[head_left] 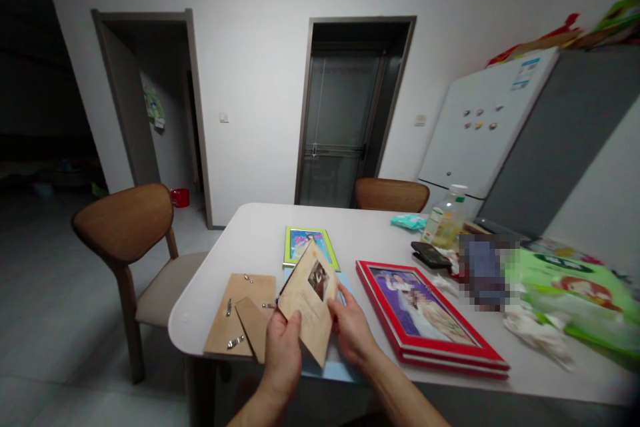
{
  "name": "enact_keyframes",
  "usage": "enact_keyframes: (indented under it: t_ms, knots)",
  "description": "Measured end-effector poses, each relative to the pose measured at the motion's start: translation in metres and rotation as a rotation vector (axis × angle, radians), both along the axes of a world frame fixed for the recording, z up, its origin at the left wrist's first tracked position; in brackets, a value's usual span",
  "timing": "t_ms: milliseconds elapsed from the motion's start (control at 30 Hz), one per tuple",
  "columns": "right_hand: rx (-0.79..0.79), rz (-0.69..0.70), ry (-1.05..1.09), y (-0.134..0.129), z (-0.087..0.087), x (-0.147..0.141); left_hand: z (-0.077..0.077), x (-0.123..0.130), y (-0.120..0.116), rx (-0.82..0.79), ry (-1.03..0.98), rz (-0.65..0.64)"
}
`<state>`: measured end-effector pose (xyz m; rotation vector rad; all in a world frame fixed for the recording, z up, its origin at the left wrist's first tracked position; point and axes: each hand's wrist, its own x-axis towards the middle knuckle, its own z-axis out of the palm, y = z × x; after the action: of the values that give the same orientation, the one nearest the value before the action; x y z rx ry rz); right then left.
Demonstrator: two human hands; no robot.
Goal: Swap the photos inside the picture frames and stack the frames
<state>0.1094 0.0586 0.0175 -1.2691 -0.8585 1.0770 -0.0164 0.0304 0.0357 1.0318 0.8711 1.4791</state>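
Note:
A cream printed card (305, 300) with a small dark picture on it is held tilted above the table's front edge. My left hand (284, 347) grips its lower left side, thumb on top. On the card's right edge, my right hand (353, 328) is closed with thumb and fingers. Behind the card lies a lime-green picture frame (295, 247), partly covered by it. Left of my left hand rests a brown backing board (223, 310) with metal clips and a stand flap (250, 327). Beneath the card a light blue sheet (340, 371) shows in part.
Two red picture frames (443, 323) are stacked to the right. Beyond them are a bottle (445, 220), a black wallet-like item (430, 255), crumpled tissue (540, 333) and a green package (575, 287). Wooden chairs (125, 223) stand at the left and far side of the white table (350, 220).

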Motion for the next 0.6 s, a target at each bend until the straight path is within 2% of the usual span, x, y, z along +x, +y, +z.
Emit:
enact_keyframes:
  t_ms: [67, 133, 200, 267, 333, 467, 600]
  knots:
    - [-0.019, -0.027, -0.013, 0.001, 0.002, 0.015, -0.008, -0.002, 0.003, -0.004, 0.08, 0.049]
    - [-0.06, -0.015, -0.126, 0.003, 0.005, 0.031, -0.012, -0.009, 0.004, 0.034, 0.277, 0.087]
    - [-0.067, 0.011, -0.295, 0.006, 0.005, 0.043, -0.013, -0.017, 0.003, 0.103, 0.547, 0.033]
    - [-0.056, 0.024, -0.445, 0.01, 0.002, 0.049, -0.014, -0.02, -0.002, 0.168, 0.798, -0.075]
    - [-0.042, 0.009, -0.56, 0.013, -0.002, 0.049, -0.015, -0.019, -0.008, 0.214, 0.973, -0.158]
    - [-0.021, -0.005, -0.741, 0.017, -0.001, 0.04, -0.018, -0.015, -0.016, 0.279, 1.19, -0.222]
    - [-0.016, 0.041, -0.968, 0.014, 0.007, 0.035, -0.014, -0.016, -0.018, 0.301, 1.297, -0.252]
